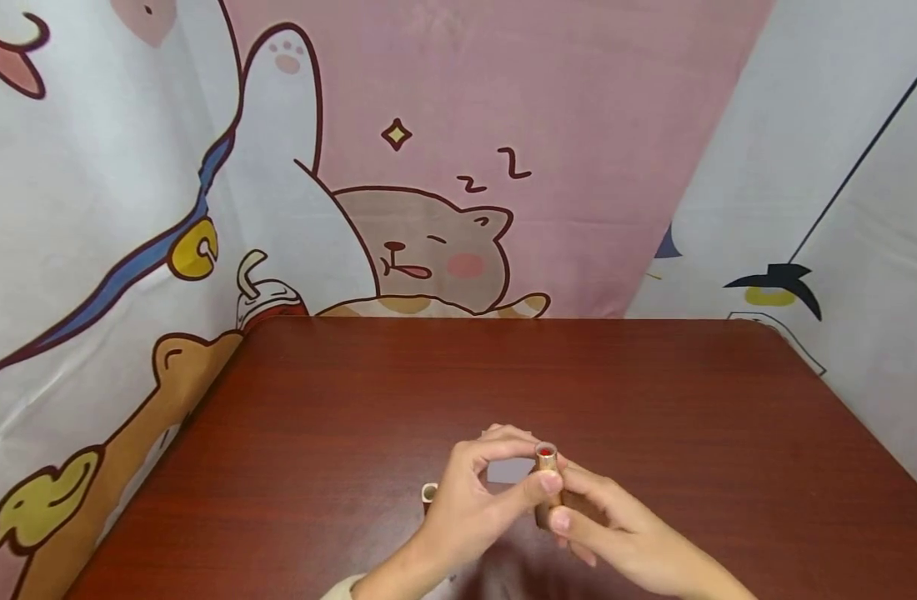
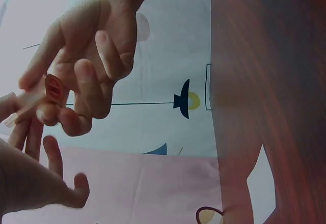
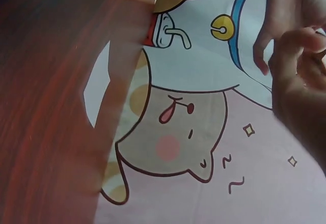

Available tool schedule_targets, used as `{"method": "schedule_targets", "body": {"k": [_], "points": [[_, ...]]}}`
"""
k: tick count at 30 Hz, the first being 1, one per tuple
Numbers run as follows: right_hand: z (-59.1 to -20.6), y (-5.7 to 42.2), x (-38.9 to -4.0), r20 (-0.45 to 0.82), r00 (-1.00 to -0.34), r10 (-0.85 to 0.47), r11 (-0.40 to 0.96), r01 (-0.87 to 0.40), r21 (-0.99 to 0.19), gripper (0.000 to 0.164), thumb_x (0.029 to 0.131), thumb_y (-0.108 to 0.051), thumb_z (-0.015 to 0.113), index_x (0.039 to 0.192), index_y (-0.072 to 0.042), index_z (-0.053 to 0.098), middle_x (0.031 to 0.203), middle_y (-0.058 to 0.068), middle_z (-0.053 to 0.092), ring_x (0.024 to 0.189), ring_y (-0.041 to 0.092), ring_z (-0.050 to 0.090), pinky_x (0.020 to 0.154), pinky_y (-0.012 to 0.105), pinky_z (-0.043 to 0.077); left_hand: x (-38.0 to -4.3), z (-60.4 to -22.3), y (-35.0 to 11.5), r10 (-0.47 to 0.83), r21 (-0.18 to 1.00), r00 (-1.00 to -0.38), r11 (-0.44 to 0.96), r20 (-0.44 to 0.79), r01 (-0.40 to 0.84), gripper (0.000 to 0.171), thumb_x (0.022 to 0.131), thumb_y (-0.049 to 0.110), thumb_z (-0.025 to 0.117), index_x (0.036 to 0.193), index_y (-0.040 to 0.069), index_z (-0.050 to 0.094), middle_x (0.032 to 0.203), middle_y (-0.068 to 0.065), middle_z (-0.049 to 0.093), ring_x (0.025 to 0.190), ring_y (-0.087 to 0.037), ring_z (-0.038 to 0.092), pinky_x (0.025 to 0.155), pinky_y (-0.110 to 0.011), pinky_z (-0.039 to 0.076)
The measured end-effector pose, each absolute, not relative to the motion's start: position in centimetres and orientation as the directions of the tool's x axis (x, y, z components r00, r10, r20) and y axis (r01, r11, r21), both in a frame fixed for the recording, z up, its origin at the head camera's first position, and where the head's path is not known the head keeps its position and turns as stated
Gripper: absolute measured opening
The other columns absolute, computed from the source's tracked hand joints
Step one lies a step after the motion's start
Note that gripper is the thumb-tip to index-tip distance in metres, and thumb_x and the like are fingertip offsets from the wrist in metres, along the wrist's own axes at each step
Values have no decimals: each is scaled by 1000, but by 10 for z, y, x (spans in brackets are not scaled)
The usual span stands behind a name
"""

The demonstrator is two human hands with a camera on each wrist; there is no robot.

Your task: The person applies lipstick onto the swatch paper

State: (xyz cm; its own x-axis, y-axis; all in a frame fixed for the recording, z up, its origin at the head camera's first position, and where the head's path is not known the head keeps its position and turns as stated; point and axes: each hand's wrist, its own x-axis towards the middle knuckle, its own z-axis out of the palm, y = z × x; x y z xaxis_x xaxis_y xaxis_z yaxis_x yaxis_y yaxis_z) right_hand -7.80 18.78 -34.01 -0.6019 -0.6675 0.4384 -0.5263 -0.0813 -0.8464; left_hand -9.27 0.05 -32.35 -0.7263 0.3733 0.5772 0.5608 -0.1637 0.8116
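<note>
A gold lipstick tube (image 1: 546,458) stands upright between both hands, with red lipstick visible inside its open top. My left hand (image 1: 477,496) pinches the upper part between thumb and fingers. Lower down, the fingers and thumb of my right hand (image 1: 616,533) grip the darker base. From the left wrist, the tube's reddish oval end (image 2: 54,88) shows by the right hand's fingers (image 2: 87,76). In the right wrist view the hands crowd the right edge, and the tube is hidden. A small hollow cap (image 1: 429,492) with a pale rim stands just left of my left hand.
The reddish-brown wooden table (image 1: 458,383) spreads around the hands. A white piece of paper (image 1: 509,471) lies on it behind them, partly covered. Cartoon-printed cloth (image 1: 578,167) hangs along the back and sides.
</note>
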Motion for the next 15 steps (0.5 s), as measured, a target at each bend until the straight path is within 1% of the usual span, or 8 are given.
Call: {"method": "schedule_targets", "body": {"k": [2, 3, 5, 6, 9, 11, 13, 15], "points": [[-342, 185, -78, 487, -642, -592, -41, -579, -814, 32, 86, 13, 53, 109, -9, 54, 90, 3, 49, 62, 11, 51, 52, 26, 46, -91, -323, 1, 341, 812, -742, -138, 577, 568, 13, 82, 11, 72, 94, 6, 72, 92, 0, 67, 96, -17, 55, 87, -35, 41], [-343, 183, -77, 512, -661, -548, -14, -605, -796, 32, 83, 13, 58, 105, -10, 56, 93, 3, 50, 65, 12, 52, 49, 25, 47, -91, -323, 1, 327, 819, -756, -127, 567, 559, 13, 81, 12, 73, 92, 7, 72, 92, 2, 67, 97, -17, 55, 88, -35, 41], [-345, 181, -77, 556, -686, -469, 37, -644, -764, 34, 78, 12, 66, 100, -13, 58, 93, 2, 51, 68, 11, 54, 49, 24, 47, -90, -323, 3, 303, 829, -775, -115, 554, 548, 13, 79, 12, 75, 91, 8, 73, 91, 3, 67, 97, -17, 54, 88, -36, 41], [-346, 180, -77, 582, -686, -437, 57, -667, -743, 34, 75, 11, 68, 96, -14, 58, 89, 1, 50, 65, 10, 52, 46, 22, 45, -89, -324, 4, 293, 833, -783, -115, 549, 541, 13, 79, 12, 75, 91, 8, 73, 91, 3, 67, 98, -17, 54, 88, -36, 41], [-347, 177, -75, 646, -676, -355, 143, -722, -677, 37, 70, 10, 74, 91, -15, 58, 88, -1, 51, 62, 8, 48, 44, 17, 40, -89, -326, 6, 270, 831, -788, -116, 553, 544, 12, 78, 12, 75, 90, 8, 73, 91, 3, 67, 97, -17, 55, 88, -35, 41], [-347, 176, -74, 681, -662, -314, 197, -747, -635, 37, 67, 8, 77, 88, -16, 58, 87, -3, 52, 61, 8, 46, 43, 15, 38, -89, -327, 7, 260, 818, -778, -114, 572, 564, 13, 79, 11, 75, 90, 7, 73, 90, 3, 67, 96, -17, 55, 87, -34, 42], [-347, 175, -74, 703, -651, -285, 239, -759, -606, 36, 66, 5, 79, 87, -15, 58, 86, -4, 52, 60, 7, 45, 43, 14, 37, -89, -327, 7, 254, 793, -755, -111, 605, 599, 14, 79, 11, 75, 91, 6, 73, 89, 2, 67, 93, -16, 56, 85, -34, 43], [-346, 174, -73, 715, -644, -271, 249, -765, -595, 36, 66, 5, 80, 86, -15, 58, 85, -4, 52, 61, 7, 45, 43, 14, 37, -90, -327, 8, 248, 773, -736, -106, 629, 625, 15, 79, 12, 74, 92, 5, 73, 89, 1, 67, 92, -15, 57, 84, -33, 44]]}}
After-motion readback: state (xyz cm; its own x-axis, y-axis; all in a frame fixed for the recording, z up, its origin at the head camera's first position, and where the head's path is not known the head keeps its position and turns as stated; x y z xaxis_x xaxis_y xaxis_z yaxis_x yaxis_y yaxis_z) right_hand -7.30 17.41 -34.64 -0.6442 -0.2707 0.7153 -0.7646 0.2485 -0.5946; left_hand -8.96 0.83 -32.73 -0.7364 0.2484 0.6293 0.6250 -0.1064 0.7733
